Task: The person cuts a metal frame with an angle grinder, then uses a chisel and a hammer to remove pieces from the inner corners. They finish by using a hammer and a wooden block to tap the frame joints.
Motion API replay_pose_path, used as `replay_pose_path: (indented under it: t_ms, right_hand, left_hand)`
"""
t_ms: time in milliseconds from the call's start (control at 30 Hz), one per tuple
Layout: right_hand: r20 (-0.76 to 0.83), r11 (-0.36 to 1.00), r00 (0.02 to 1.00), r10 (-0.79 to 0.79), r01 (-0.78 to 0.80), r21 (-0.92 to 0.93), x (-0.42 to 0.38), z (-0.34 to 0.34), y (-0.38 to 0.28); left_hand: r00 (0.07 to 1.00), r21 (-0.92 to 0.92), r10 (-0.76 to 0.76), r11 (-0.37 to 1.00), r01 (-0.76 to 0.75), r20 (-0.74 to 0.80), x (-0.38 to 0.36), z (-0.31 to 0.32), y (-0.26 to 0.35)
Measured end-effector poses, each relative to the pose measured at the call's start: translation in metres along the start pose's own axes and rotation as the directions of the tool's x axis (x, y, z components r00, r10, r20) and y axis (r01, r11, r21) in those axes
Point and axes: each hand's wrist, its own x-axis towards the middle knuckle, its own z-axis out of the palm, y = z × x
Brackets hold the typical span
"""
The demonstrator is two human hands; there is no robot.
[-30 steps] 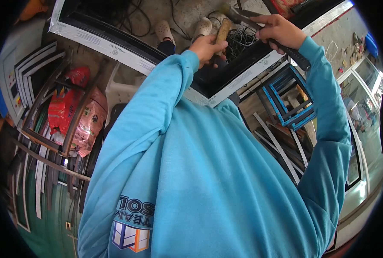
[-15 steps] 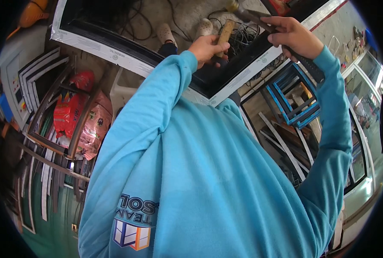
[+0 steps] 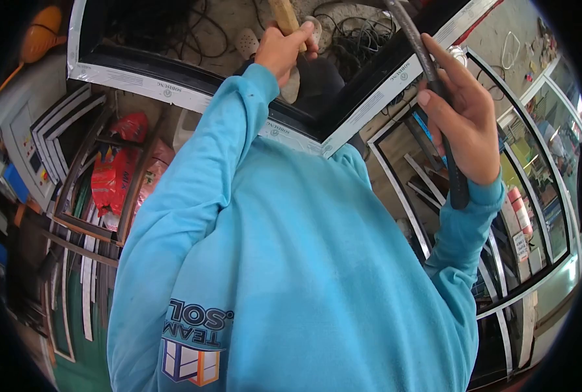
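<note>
My left hand (image 3: 279, 55) is closed around the lower end of a short wooden block (image 3: 283, 16), held over the opening of a dark frame. The block's far end runs out of the top edge. My right hand (image 3: 464, 121) grips a hammer (image 3: 457, 179) by its black handle, index finger stretched along the metal shaft. The hammer's head lies outside the view. In front of my body, a corner of the black frame (image 3: 173, 93) points toward me, its outer sides covered in printed white film.
Coiled black cables (image 3: 363, 49) lie on the floor beyond the frame corner. At left, red plastic bags (image 3: 111, 179) sit near a brown frame, with long profile strips (image 3: 88, 281) below. A large dark-framed panel (image 3: 533, 277) stands at right. An orange object (image 3: 41, 29) shows at upper left.
My left hand and the wooden block have shifted left and upward. My right hand has come down nearer my body, the hammer now steeper and its head out of view.
</note>
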Motion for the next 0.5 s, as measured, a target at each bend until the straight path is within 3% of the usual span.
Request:
replay_pose_path:
  t_ms: [67, 167, 233, 267, 333, 367, 433, 500]
  right_hand:
    - [0.022, 0.999, 0.999, 0.041, -0.041, -0.003, 0.008, -0.001, 0.01]
    - [0.043, 0.995, 0.995, 0.086, -0.084, -0.049, 0.029, 0.002, 0.025]
    - [0.045, 0.987, 0.994, 0.103, -0.096, -0.127, 0.047, 0.0, 0.037]
    - [0.102, 0.982, 0.988, 0.114, -0.097, -0.159, 0.058, -0.003, 0.043]
    - [0.175, 0.973, 0.974, 0.144, -0.107, -0.202, 0.085, -0.009, 0.05]
    - [0.241, 0.962, 0.954, 0.177, -0.115, -0.248, 0.091, -0.002, 0.038]
    - [0.195, 0.974, 0.96, 0.201, -0.176, -0.14, 0.095, 0.013, 0.015]
    - [0.26, 0.981, 0.957, 0.126, -0.082, -0.174, 0.107, 0.017, 0.014]
  left_hand:
    - [0.999, -0.033, -0.003, 0.999, 0.001, -0.041, -0.009, 0.003, 0.001]
    - [0.984, -0.095, -0.15, 0.985, 0.141, -0.097, -0.017, 0.0, 0.0]
    - [0.981, 0.173, -0.14, 0.972, 0.162, -0.134, -0.014, -0.005, -0.009]
    - [0.981, 0.174, -0.138, 0.971, 0.161, -0.137, -0.015, -0.005, -0.008]
    - [0.969, 0.373, -0.146, 0.903, 0.212, -0.198, -0.02, 0.0, -0.006]
    - [0.968, 0.374, -0.147, 0.902, 0.215, -0.202, -0.022, 0.003, -0.004]
    - [0.947, 0.399, -0.198, 0.871, 0.288, -0.251, -0.026, 0.007, -0.002]
    - [0.945, 0.405, -0.198, 0.866, 0.294, -0.262, -0.029, 0.005, -0.003]
